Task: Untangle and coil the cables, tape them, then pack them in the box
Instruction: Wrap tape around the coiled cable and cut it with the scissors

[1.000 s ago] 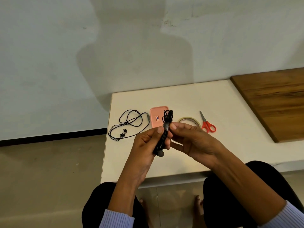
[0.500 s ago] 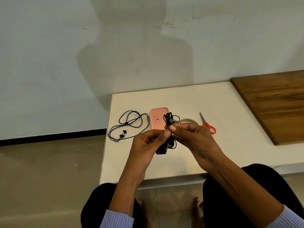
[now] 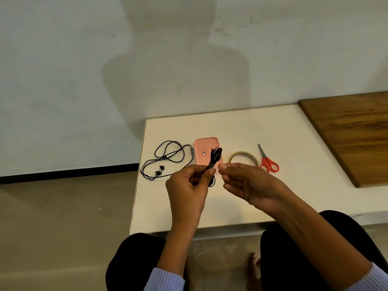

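Observation:
My left hand (image 3: pixel 189 185) grips a bunched black cable (image 3: pixel 216 155) and holds it upright above the white table (image 3: pixel 241 129), in front of the pink box (image 3: pixel 204 147). A loop of that cable hangs below my fingers. My right hand (image 3: pixel 249 183) is just right of the bundle and apart from it; its fingers are curled, thumb and forefinger tips together, with nothing visible between them. A second black earphone cable (image 3: pixel 168 158) lies loosely spread on the table's left part. The clear tape roll (image 3: pixel 243 154) lies flat behind my right hand.
Red-handled scissors (image 3: pixel 268 162) lie right of the tape. A brown wooden board (image 3: pixel 352 133) covers the table's right end. The table's left edge drops to the floor just past the earphones. My knees are under the front edge.
My right hand has let go of the bundle and drawn slightly to the right. The bundle stays in my left hand, now held upright with its top over the pink box.

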`<state>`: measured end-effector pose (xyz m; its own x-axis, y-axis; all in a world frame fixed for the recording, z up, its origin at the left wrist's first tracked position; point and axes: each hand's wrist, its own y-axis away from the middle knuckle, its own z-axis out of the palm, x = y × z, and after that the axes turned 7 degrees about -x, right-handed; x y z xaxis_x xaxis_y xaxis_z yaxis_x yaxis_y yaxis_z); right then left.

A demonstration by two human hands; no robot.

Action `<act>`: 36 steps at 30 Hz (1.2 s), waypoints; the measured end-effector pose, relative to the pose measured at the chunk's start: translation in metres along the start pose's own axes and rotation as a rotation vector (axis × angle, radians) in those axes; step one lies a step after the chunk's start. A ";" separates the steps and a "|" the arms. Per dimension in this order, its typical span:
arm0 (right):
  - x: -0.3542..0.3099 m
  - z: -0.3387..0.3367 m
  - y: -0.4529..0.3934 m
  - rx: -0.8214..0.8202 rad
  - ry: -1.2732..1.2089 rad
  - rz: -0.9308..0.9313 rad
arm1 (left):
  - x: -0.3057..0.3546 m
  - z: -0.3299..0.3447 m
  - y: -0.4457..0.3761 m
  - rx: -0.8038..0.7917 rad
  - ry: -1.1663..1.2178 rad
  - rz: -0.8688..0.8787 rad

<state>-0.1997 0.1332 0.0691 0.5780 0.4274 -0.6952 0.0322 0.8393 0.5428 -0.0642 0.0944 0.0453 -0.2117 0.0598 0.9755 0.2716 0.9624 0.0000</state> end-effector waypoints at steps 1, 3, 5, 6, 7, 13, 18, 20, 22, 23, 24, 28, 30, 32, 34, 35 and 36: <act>0.000 0.000 -0.001 -0.007 -0.045 0.030 | 0.000 0.000 0.000 0.012 -0.023 0.009; 0.002 -0.001 -0.002 -0.011 -0.066 0.058 | 0.000 0.000 0.000 0.017 -0.043 0.010; 0.004 -0.002 -0.004 -0.016 0.000 0.054 | 0.001 -0.001 -0.001 -0.024 0.020 -0.034; 0.004 -0.003 -0.005 -0.014 0.043 0.047 | 0.002 -0.002 -0.002 -0.059 0.072 -0.071; 0.004 -0.004 -0.005 -0.011 0.081 0.040 | 0.003 -0.003 -0.002 -0.100 0.119 -0.110; 0.003 -0.011 -0.003 -0.104 0.141 0.081 | 0.004 -0.018 -0.006 -0.382 0.188 -0.216; 0.003 -0.012 -0.003 -0.124 0.169 0.036 | 0.006 -0.023 -0.006 -0.464 0.236 -0.230; 0.002 -0.012 -0.003 -0.124 0.164 0.010 | 0.007 -0.023 -0.007 -0.480 0.268 -0.230; 0.002 -0.012 -0.004 -0.143 0.173 -0.006 | 0.008 -0.023 -0.007 -0.472 0.287 -0.226; 0.002 -0.012 -0.004 -0.164 0.180 -0.006 | 0.009 -0.022 -0.006 -0.464 0.302 -0.232; 0.001 -0.011 -0.004 -0.190 0.182 0.000 | 0.010 -0.022 -0.006 -0.458 0.322 -0.244; 0.004 -0.009 -0.004 -0.262 0.112 0.016 | 0.010 -0.019 -0.006 -0.477 0.432 -0.340; 0.007 -0.009 -0.006 -0.232 0.118 -0.009 | 0.009 -0.018 -0.006 -0.497 0.443 -0.380; 0.011 -0.009 -0.007 -0.156 0.160 -0.023 | 0.008 -0.017 -0.007 -0.503 0.360 -0.376; 0.014 -0.009 -0.008 -0.073 0.195 -0.033 | 0.007 -0.018 -0.007 -0.515 0.243 -0.338; 0.015 -0.009 -0.008 -0.039 0.207 -0.043 | 0.005 -0.018 -0.008 -0.525 0.194 -0.315; 0.017 -0.009 -0.009 -0.012 0.220 -0.054 | 0.004 -0.018 -0.008 -0.534 0.153 -0.292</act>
<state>-0.1977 0.1360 0.0483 0.3842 0.4437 -0.8096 0.0476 0.8662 0.4974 -0.0503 0.0822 0.0528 -0.2223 -0.2621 0.9391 0.6629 0.6657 0.3427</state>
